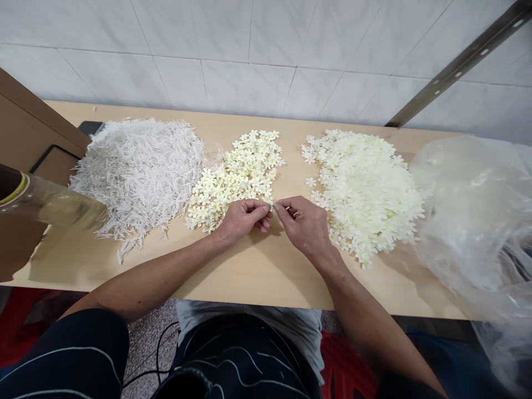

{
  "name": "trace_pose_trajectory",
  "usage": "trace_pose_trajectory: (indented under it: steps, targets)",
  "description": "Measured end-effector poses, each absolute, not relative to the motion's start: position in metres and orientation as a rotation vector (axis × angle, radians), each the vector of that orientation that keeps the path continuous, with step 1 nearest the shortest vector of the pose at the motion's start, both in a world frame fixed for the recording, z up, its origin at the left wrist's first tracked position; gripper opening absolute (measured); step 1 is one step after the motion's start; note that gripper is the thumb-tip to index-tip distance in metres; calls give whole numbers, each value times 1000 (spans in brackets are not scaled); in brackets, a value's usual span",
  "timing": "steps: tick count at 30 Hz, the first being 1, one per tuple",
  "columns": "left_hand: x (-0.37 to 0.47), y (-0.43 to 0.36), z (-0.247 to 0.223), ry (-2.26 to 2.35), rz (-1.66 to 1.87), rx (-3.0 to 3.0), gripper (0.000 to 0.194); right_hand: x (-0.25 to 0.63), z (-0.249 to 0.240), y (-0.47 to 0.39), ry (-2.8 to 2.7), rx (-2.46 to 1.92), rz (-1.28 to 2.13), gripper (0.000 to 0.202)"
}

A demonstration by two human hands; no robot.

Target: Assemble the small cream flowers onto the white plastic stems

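My left hand and my right hand meet over the middle of the table, fingertips pinched close together. Between them is something small and pale, too small to make out. Just behind my left hand lies a pile of small white flowers with yellow-green centres. Right of my right hand spreads a larger heap of pale yellow-white flower pieces. A big mound of thin white stems sits on the left.
A clear jar with a yellow-rimmed dark end leans in at the left, near brown cardboard. Crumpled clear plastic bags cover the right end of the wooden table. A tiled wall stands behind.
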State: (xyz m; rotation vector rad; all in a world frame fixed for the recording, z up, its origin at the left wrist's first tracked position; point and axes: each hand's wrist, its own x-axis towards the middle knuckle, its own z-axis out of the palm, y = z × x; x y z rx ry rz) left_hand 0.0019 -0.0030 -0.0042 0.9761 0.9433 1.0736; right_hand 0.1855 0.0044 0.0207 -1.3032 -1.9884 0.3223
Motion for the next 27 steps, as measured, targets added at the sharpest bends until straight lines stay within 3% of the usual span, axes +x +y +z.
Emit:
trace_pose_trajectory:
  steps: [27]
  targets:
    - [3, -4, -3, 914, 1134, 958, 36, 177, 11, 2, -2014, -1263, 126, 13]
